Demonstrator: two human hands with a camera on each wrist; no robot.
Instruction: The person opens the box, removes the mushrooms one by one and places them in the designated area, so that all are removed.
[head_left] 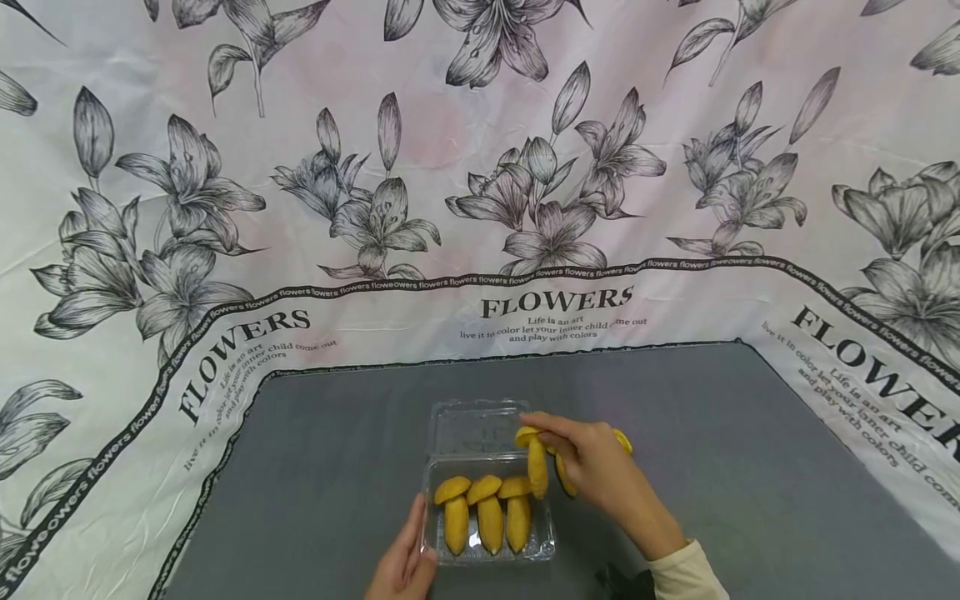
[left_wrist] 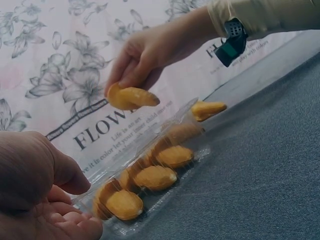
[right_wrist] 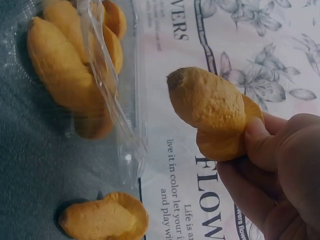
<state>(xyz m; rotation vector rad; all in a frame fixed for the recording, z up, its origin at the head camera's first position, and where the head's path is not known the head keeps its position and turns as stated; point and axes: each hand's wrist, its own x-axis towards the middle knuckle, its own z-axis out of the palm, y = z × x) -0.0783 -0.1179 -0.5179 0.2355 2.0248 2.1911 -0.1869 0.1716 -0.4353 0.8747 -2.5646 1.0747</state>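
Observation:
Three yellow mushrooms with thick stems lie side by side in a clear plastic container (head_left: pixel 543 550), caps toward the raised lid (head_left: pixel 476 429); the middle mushroom (head_left: pixel 491 525) lies between the other two. My left hand (head_left: pixel 405 554) holds the container's left side, thumb near the front corner. Above the container's right end, my right hand (head_left: pixel 600 467) pinches another yellow mushroom (right_wrist: pixel 207 100) by its cap, stem pointing away from the fingers. In the right wrist view, a loose mushroom (right_wrist: pixel 100 220) rests on the table outside the container. Part of a further yellow piece (head_left: pixel 622 439) shows behind my right hand.
Grey cloth (head_left: pixel 337 467) covers the table under the container. A white flower-printed sheet (head_left: pixel 555 317) with black lettering rises behind and at both sides. A dark device (left_wrist: pixel 231 42) is strapped to the right wrist, over a light sleeve (head_left: pixel 686 571).

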